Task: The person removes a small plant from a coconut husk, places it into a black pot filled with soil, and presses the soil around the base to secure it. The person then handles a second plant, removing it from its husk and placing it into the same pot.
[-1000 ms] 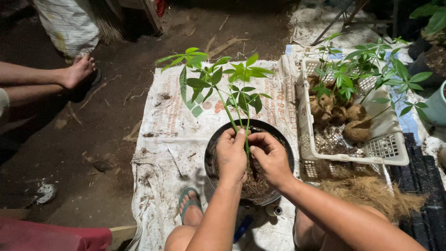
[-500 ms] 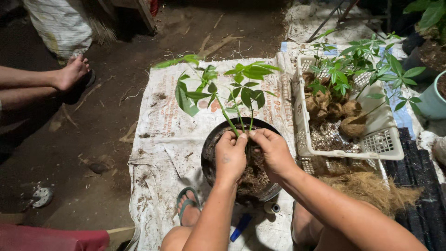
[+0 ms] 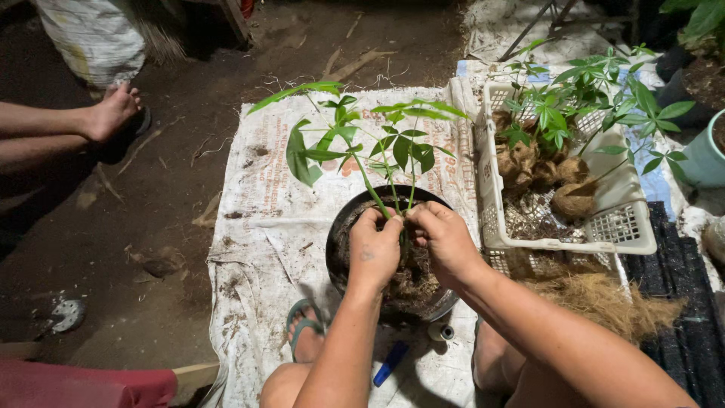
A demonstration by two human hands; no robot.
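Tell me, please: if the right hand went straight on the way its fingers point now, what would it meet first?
The right hand points left and slightly up, toward the seedling stems in the black pot. It would probably meet those stems first, then the fingers of the left hand just behind them. Depth is hard to judge.

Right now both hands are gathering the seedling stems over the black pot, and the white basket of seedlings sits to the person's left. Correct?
Not quite. The head view shows the white basket on the person's right, beside the black pot. The rest holds: left hand and right hand gather the seedling stems.

A backyard potting spot: dirt floor (image 3: 189, 151); seedling crate (image 3: 566, 242); spread sack (image 3: 257, 249).
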